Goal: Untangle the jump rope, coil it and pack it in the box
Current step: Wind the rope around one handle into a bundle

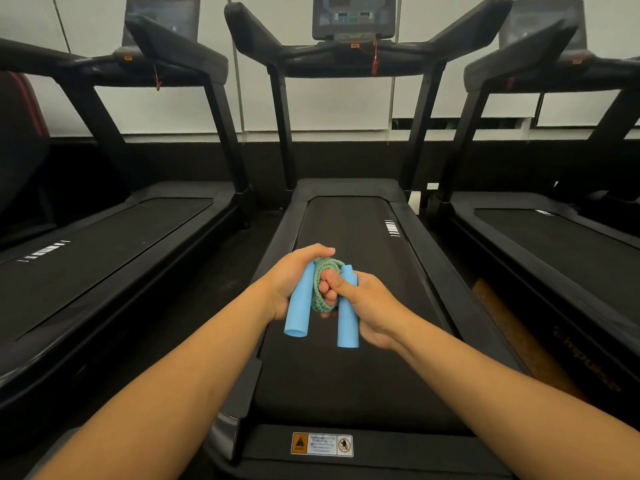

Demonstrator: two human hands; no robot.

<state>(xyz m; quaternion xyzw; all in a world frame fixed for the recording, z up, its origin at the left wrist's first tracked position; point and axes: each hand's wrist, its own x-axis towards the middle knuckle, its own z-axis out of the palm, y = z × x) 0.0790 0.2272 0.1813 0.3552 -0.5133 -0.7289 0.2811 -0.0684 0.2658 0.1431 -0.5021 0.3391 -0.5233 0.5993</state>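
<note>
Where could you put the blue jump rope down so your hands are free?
The black belt of the middle treadmill is bare between its two side rails, both ahead of the hands and nearer, up to the warning sticker. It is crowded only where the left hand and right hand clutch the blue-handled, green-corded jump rope.

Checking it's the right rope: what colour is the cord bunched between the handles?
Green-and-blue braided cord, seen in the head view.

both hands (332,292) curled, gripping
</note>
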